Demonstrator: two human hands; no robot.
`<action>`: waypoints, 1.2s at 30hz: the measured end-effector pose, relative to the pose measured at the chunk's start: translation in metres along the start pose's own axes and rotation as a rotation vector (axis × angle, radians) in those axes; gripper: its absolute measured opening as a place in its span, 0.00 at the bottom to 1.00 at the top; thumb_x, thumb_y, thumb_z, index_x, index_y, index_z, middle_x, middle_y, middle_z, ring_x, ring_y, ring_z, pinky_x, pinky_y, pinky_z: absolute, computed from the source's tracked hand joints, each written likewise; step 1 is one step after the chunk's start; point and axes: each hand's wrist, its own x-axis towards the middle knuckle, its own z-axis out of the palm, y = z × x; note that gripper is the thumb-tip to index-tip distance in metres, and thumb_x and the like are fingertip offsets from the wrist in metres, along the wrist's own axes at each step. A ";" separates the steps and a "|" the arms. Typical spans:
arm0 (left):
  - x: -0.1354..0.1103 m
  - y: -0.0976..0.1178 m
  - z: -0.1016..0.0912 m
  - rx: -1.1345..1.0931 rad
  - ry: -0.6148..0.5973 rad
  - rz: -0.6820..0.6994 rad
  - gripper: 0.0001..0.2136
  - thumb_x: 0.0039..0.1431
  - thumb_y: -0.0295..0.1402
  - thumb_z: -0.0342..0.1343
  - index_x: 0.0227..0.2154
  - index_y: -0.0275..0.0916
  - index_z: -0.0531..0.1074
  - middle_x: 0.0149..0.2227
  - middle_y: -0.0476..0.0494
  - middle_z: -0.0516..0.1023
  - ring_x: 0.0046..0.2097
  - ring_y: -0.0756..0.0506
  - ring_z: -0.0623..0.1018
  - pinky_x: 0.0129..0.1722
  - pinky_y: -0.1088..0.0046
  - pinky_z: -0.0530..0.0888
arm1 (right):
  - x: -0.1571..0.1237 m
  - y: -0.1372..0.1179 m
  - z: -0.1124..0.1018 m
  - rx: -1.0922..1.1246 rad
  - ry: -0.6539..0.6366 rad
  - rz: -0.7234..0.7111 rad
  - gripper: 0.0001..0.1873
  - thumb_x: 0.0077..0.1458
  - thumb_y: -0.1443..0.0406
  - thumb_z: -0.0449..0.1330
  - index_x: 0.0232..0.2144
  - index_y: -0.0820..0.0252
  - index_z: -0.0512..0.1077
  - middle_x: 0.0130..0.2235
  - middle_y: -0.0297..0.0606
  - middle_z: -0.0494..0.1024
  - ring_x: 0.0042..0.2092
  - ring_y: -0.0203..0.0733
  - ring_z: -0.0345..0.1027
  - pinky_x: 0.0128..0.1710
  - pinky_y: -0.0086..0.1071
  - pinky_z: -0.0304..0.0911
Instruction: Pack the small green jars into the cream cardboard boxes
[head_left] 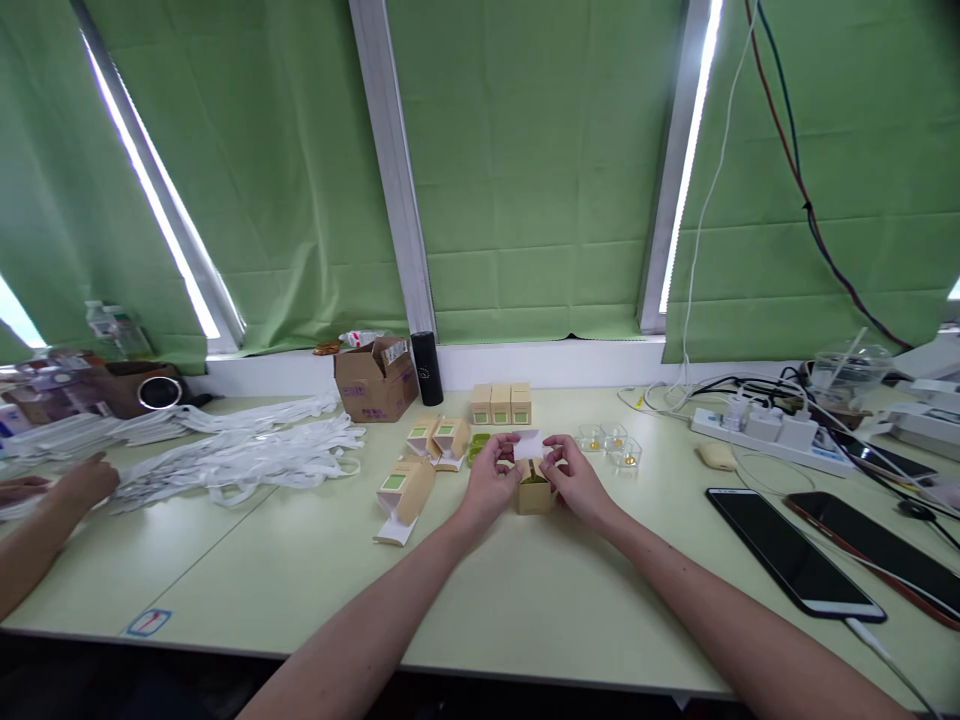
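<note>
Small brown carton [534, 498] stands mouth-up between my bare hands on a pale green table [592, 610], three clear cups [628, 456] at two o'clock from it, three standing boxes [501, 405] at eleven and a flap-open box [409, 488] lying at nine. My left hand [491, 478] sits at its ten o'clock, my right hand [576, 482] at its two, both with fingers curled in around the open top; the tips reach the edges of the raised white flap [528, 445] and the thumbs come down near the rim. Whether either thumb and forefinger actually pinch the card, I cannot tell. Something dark olive shows in the mouth, too shadowed to name. I judge the carton light and fairly stiff in its walls, dry rather than slippery, with flaps that bend easily and could crease under a hard squeeze; the side walls just below the rim look the safest hold. Its opening points up, the white flap rising at twelve o'clock, one plain wall facing me at six. Its long axis seems upright, though the squat, foreshortened shape leaves that unsure.
</note>
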 end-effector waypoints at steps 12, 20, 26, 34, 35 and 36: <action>0.000 0.000 0.005 -0.024 0.002 -0.004 0.19 0.51 0.25 0.61 0.46 0.40 0.67 0.44 0.42 0.76 0.47 0.45 0.76 0.41 0.72 0.70 | 0.001 -0.001 0.002 -0.018 0.017 -0.010 0.23 0.51 0.52 0.61 0.47 0.52 0.65 0.35 0.29 0.66 0.28 0.35 0.62 0.24 0.29 0.58; -0.002 0.002 0.005 -0.022 0.004 -0.014 0.21 0.52 0.25 0.60 0.49 0.41 0.62 0.42 0.44 0.75 0.44 0.47 0.75 0.43 0.70 0.71 | 0.001 0.000 0.003 -0.007 0.022 -0.050 0.21 0.53 0.52 0.62 0.45 0.52 0.66 0.34 0.29 0.66 0.27 0.35 0.61 0.24 0.29 0.58; -0.001 0.003 0.003 0.036 -0.001 0.039 0.11 0.53 0.28 0.62 0.38 0.40 0.68 0.40 0.45 0.75 0.43 0.46 0.75 0.41 0.72 0.70 | -0.002 -0.005 0.002 -0.059 0.076 -0.164 0.16 0.53 0.55 0.63 0.42 0.53 0.70 0.33 0.30 0.66 0.29 0.38 0.63 0.30 0.32 0.63; -0.002 0.008 0.002 0.072 -0.015 0.054 0.06 0.53 0.26 0.60 0.34 0.39 0.71 0.39 0.44 0.77 0.42 0.46 0.77 0.43 0.70 0.73 | -0.011 -0.018 -0.004 -0.079 0.072 -0.322 0.11 0.60 0.57 0.58 0.41 0.55 0.74 0.32 0.35 0.68 0.34 0.41 0.64 0.30 0.32 0.62; -0.003 0.008 0.002 0.077 -0.016 0.059 0.05 0.53 0.26 0.60 0.33 0.39 0.71 0.39 0.44 0.77 0.42 0.46 0.77 0.43 0.69 0.73 | -0.011 -0.020 -0.005 -0.090 0.073 -0.336 0.11 0.61 0.57 0.58 0.41 0.55 0.74 0.33 0.35 0.69 0.34 0.42 0.65 0.30 0.32 0.63; -0.003 0.009 0.002 0.083 -0.018 0.065 0.05 0.53 0.26 0.59 0.32 0.39 0.70 0.39 0.44 0.78 0.42 0.46 0.77 0.43 0.69 0.73 | -0.012 -0.021 -0.006 -0.100 0.075 -0.346 0.11 0.61 0.57 0.58 0.41 0.54 0.75 0.33 0.36 0.70 0.35 0.42 0.66 0.30 0.32 0.64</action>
